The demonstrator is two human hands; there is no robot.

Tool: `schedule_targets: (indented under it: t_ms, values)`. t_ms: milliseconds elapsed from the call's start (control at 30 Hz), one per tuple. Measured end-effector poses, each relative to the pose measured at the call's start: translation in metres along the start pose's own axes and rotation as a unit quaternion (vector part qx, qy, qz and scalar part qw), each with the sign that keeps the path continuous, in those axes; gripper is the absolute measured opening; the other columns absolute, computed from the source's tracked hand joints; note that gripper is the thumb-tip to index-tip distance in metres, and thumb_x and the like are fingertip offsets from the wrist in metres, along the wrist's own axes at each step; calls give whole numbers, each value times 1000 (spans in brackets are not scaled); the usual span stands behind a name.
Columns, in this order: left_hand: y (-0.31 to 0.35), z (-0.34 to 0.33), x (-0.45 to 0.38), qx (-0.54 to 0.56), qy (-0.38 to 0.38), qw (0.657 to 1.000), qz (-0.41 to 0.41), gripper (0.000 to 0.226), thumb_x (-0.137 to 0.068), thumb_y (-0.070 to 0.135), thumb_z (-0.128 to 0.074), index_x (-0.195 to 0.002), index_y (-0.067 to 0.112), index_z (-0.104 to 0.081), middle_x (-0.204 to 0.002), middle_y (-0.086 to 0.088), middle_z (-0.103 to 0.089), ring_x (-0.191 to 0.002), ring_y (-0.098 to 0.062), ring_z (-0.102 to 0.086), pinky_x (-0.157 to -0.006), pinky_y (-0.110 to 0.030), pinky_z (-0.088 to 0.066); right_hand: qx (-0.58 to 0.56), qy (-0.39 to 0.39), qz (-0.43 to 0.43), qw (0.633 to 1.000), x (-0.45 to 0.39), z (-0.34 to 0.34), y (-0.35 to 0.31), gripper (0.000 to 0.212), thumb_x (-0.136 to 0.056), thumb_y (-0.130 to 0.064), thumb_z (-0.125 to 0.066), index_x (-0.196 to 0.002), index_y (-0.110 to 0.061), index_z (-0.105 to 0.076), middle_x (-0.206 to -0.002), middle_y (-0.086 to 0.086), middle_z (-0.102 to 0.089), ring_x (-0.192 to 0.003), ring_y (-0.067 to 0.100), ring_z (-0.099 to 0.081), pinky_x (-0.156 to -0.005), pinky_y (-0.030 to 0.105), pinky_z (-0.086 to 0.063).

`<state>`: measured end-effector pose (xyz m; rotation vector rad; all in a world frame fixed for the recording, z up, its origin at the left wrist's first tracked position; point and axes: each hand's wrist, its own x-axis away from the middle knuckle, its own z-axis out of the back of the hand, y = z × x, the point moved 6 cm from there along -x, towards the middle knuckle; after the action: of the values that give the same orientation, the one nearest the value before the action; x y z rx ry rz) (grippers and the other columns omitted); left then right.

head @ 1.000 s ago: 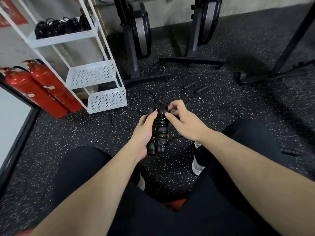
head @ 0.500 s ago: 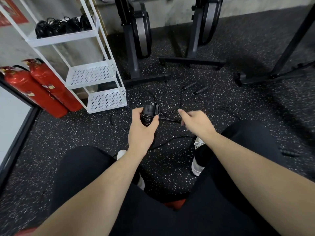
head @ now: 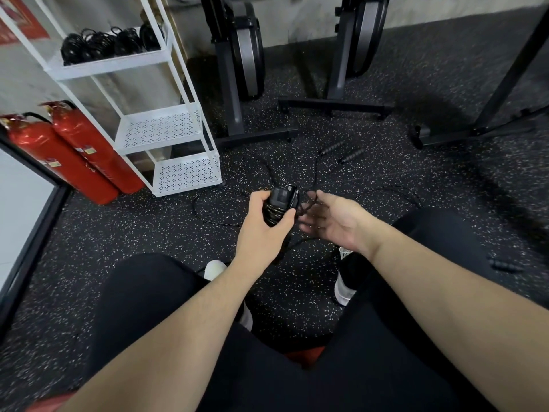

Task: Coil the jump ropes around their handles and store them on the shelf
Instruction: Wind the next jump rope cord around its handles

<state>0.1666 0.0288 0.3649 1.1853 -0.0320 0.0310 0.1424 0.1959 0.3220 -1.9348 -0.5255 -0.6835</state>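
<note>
My left hand [head: 264,224] grips a pair of black jump rope handles [head: 280,203] with cord coiled round them, held up above the floor. My right hand [head: 329,218] sits just to the right of the bundle, palm up, fingers blurred; the loose cord runs by its fingertips, and I cannot tell whether they hold it. Another jump rope [head: 341,151] lies uncoiled on the floor ahead, its two handles side by side. Several coiled ropes [head: 110,43] rest on the top tier of the white shelf [head: 166,129] at the left.
Two red fire extinguishers [head: 74,156] stand left of the shelf. Black exercise machines [head: 240,69] with floor feet stand behind the ropes. A loose handle [head: 502,264] lies on the floor at the right. My knees and shoes fill the foreground.
My left hand tipped the bundle upright and raised it. My right hand left the top of the coil, swung out to the right, then turned palm up beside the bundle.
</note>
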Motion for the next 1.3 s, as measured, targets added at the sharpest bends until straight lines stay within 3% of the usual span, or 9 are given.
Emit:
schedule_targets:
  t_ms: [200,433,533,700,800,967,1133,1200,1300]
  values:
    - [4,-4,0,33,-34,999,23,27,-98,27,-66,-110,39,-46,-100,12,-65,-83,5,-61,-78,-20,-46,-60,-70,30,995,3,-6,-12,26,-100,-30,-60,-125,-26,-66,-94,0,-76,-73,14,-68,-71,33,-56]
    - [-6,-3,-1,105,-13,990,88,18,-95,37,-65,-102,44,-51,-98,5,-68,-87,-15,-66,-85,-40,-53,-82,-115,66,988,10,-10,-26,13,-97,-18,-65,-105,-12,-73,-91,2,-72,-74,12,-66,-71,23,-58]
    - [-11,1,-1,147,0,983,112,14,-93,40,-64,-101,45,-53,-90,-2,-69,-74,-20,-64,-75,-47,-55,-59,-124,74,988,20,-17,-29,10,-97,-12,-64,-101,-9,-73,-83,2,-69,-71,11,-63,-64,22,-60]
    - [-17,3,-2,172,22,977,127,14,-99,37,-60,-111,38,-53,-100,-1,-70,-82,-21,-68,-77,-43,-56,89,-64,180,977,25,-18,-38,16,-92,-6,-71,-106,-11,-74,-81,1,-73,-74,15,-66,-68,24,-59]
    - [-21,4,-2,175,35,973,145,11,-100,41,-58,-108,42,-51,-112,-6,-69,-93,-22,-69,-86,-45,-56,256,20,252,933,25,-11,-45,18,-88,-19,-79,-105,-24,-77,-88,-13,-75,-73,5,-68,-72,20,-56]
    - [-21,2,-4,188,51,970,145,21,-103,40,-56,-119,29,-51,-110,-6,-68,-88,-16,-66,-73,-33,-52,453,51,306,836,27,-14,-45,25,-91,-29,-76,-116,-25,-76,-89,-18,-69,-45,-9,-51,-51,5,-37]
    - [-20,3,-4,165,58,975,138,12,-105,35,-51,-110,25,-51,-89,0,-66,-68,-6,-65,-63,-26,-52,536,47,334,774,33,-24,-44,30,-94,-29,-72,-123,-23,-73,-121,-6,-67,-91,3,-60,-86,13,-45]
    - [-19,4,-3,157,55,976,138,12,-106,31,-48,-110,20,-50,-82,1,-63,-54,2,-60,-50,-19,-48,555,32,347,755,36,-28,-43,30,-96,-28,-70,-125,-22,-72,-118,-9,-65,-92,3,-58,-88,16,-46]
    - [-19,6,-3,158,59,976,136,7,-103,27,-49,-103,20,-50,-82,0,-60,-60,-7,-59,-57,-26,-48,590,13,373,716,40,-35,-42,31,-98,-27,-66,-128,-20,-70,-120,-8,-65,-85,0,-57,-83,10,-44]
